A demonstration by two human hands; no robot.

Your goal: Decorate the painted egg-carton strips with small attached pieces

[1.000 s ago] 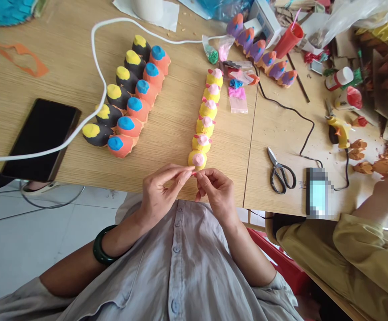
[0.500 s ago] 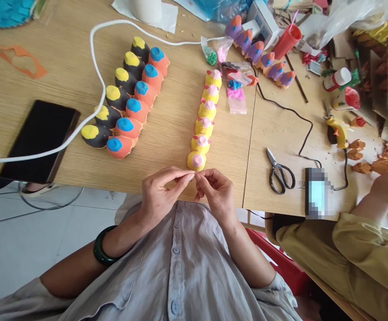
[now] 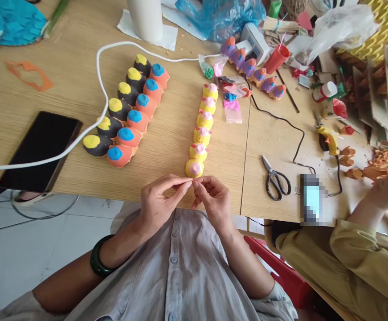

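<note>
Fingers: thumb and forefinger pinched closed on each hand, tips meeting; whatever sits between them is too small to make out.
Small clear bags: by the far end of the yellow row; one holds a green lump, others pink and blue material.
Red cup: far right, a thin stick poking out.
Left hand: reaches in from near left over the table's edge, a dark green bangle on the wrist.
Right hand: comes in from near right, facing the left one, remaining fingers curled.
Yellow position: six pink-topped bumps running away from the hands, the near end just beyond the fingertips; contact cannot be told.
Left of it: a row of orange bumps with blue tops, beside black bumps with yellow tops.
Near left: a black phone, crossed by a white cable.
</note>
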